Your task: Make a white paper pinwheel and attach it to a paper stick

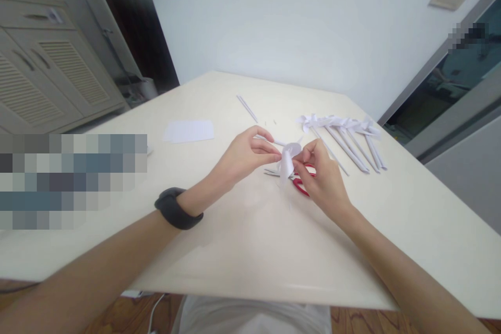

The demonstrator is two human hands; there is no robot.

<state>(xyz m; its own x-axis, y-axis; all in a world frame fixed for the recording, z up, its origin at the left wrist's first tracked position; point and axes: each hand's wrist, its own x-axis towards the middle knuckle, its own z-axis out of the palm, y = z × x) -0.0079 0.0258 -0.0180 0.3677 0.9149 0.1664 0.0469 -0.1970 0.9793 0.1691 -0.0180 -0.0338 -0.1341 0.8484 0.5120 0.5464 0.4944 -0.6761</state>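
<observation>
My left hand (pixel 246 157) and my right hand (pixel 321 177) meet over the middle of the cream table (pixel 242 240). Between their fingertips they pinch a small curled piece of white paper (pixel 287 160), folded into loops. Both hands touch it, left from the left side, right from the right. Red-handled scissors (pixel 302 183) lie on the table directly under my right hand, partly hidden by it. A black band sits on my left wrist.
A row of several finished white paper pinwheels on rolled paper sticks (pixel 348 138) lies at the back right. A single paper stick (pixel 246 108) lies farther back. A flat white sheet (pixel 189 130) rests at the left. A cabinet stands beyond the table's left edge.
</observation>
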